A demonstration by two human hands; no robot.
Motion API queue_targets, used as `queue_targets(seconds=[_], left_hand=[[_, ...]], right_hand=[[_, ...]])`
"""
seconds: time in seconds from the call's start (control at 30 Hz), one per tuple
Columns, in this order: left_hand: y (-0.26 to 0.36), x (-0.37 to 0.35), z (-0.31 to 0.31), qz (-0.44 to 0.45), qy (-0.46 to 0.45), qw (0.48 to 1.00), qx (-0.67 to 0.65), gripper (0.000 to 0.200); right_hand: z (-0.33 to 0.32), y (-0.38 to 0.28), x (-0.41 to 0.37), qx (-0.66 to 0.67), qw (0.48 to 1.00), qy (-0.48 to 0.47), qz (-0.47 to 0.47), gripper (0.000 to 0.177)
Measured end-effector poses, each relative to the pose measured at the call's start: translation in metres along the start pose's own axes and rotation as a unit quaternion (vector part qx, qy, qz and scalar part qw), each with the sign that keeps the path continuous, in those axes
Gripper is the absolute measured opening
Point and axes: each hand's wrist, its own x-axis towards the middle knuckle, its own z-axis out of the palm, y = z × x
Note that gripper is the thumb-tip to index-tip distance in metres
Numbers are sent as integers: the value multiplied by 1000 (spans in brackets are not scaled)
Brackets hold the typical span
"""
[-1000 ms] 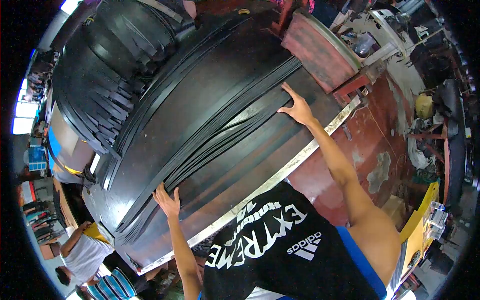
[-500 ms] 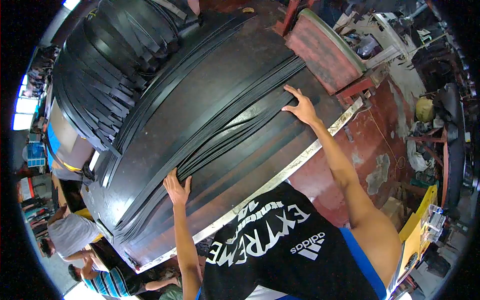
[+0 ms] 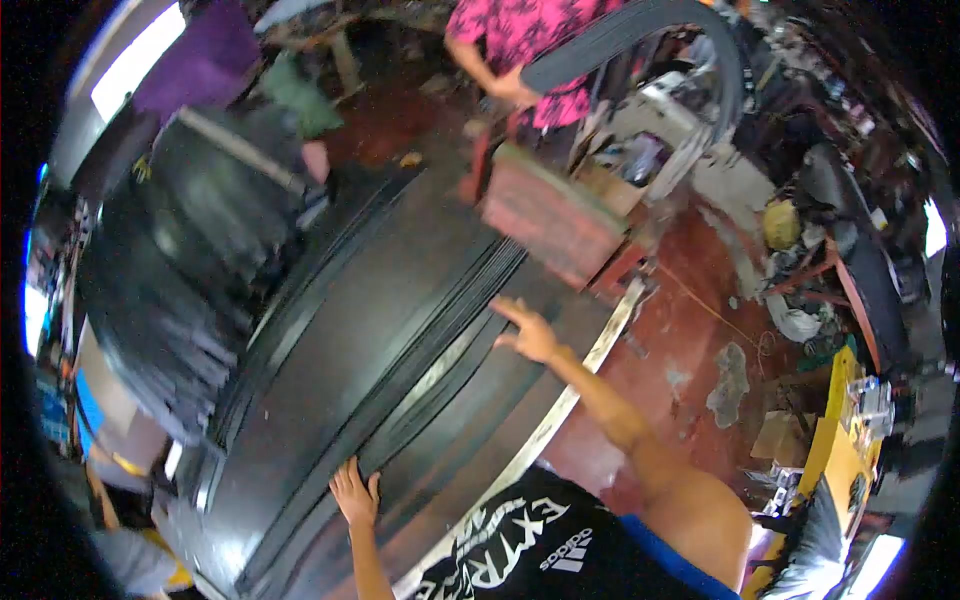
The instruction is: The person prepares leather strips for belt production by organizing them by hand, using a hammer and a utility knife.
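Long black strips (image 3: 400, 366) lie in a bundle diagonally across a dark table (image 3: 310, 375). My left hand (image 3: 355, 492) rests at the near edge of the bundle, fingers apart, palm down, its fingertips touching the strips. Farther right, my right hand (image 3: 527, 332) is spread with thumb and fingers apart beside the upper end of the bundle. Neither hand is wrapped round anything. The picture is a little blurred, so contact at the right fingertips is unclear.
A red box-like block (image 3: 552, 215) stands at the table's far right end. Behind it, a person in a pink patterned shirt (image 3: 510, 40) holds a thick loop of black strips (image 3: 640, 30). Many black strips (image 3: 180, 260) are heaped at the left. A pale edge (image 3: 570, 395) borders the table.
The view has tilted up, bringing the person in pink into sight and shifting the table lower. Both hands stay spread at the bundle.
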Motion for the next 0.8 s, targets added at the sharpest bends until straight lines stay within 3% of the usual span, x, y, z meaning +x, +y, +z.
queue_targets(seconds=[0.1, 0.17, 0.4, 0.47, 0.7, 0.8], left_hand=[[25, 20, 5, 42, 14, 999, 14, 63], [41, 28, 6, 20, -7, 999, 27, 64], [51, 38, 18, 50, 17, 998, 28, 62], [52, 38, 17, 46, 10, 998, 37, 59], [51, 38, 18, 64, 26, 996, 51, 57], [51, 39, 16, 70, 27, 996, 56, 58]], right_hand=[[-7, -20, 0, 31, 998, -15, 61, 80], [-2, -5, 4, 15, 1000, -1, 9, 81], [-10, -15, 1, -9, 997, -44, 65, 83], [1, 1, 2, -1, 1000, -27, -11, 87], [6, 0, -2, 5, 1000, -11, 1, 91], [-1, -7, -4, -30, 998, -10, 52, 91]])
